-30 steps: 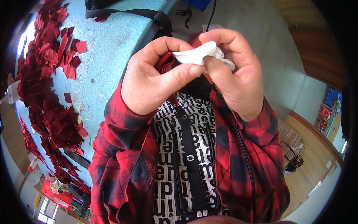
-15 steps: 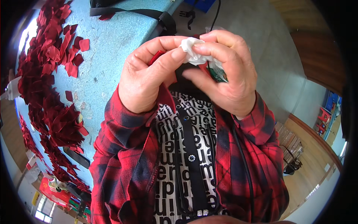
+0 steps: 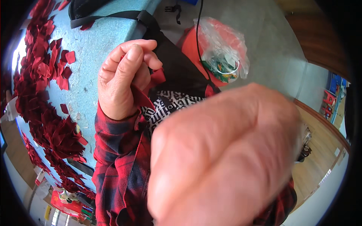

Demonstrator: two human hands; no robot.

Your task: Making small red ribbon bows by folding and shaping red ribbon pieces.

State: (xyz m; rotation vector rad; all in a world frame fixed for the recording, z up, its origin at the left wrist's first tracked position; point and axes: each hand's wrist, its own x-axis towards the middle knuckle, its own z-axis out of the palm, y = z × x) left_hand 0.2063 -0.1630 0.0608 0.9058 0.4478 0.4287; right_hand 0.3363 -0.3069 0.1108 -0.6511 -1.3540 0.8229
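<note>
Head view. The blue table (image 3: 102, 41) serves as the landmark. The left hand (image 3: 126, 73) is raised at the table's right-hand edge, its fingers curled and its thumb pressed toward the forefinger; it grasps red cloth (image 3: 158, 76), part of which shows beyond the fingertips and part below the palm. The cloth is probably tucked there so that thumb and forefinger stay available for finer handling. The right hand (image 3: 226, 150), well to the right of the table, is large and blurred close to the camera; its fingers are not distinguishable, so whether it is clenched, released or holding something cannot be told.

Along the table's left part lies a long heap of dark red patches (image 3: 56, 132), presumably kept within easy reach of the left hand. A black bag (image 3: 85, 7) sits at the table's far end, its strap (image 3: 113, 16) running to the right-hand edge. Beyond that edge, to the right, a clear plastic bag (image 3: 222, 32) lies over a red rounded object (image 3: 189, 47).

Compared with half a second earlier, the hands are apart rather than joined around a white wad. The wad is no longer visible, and its place cannot be told. The plastic bag, formerly mostly hidden behind the right hand, is exposed; the heap remains in place.
</note>
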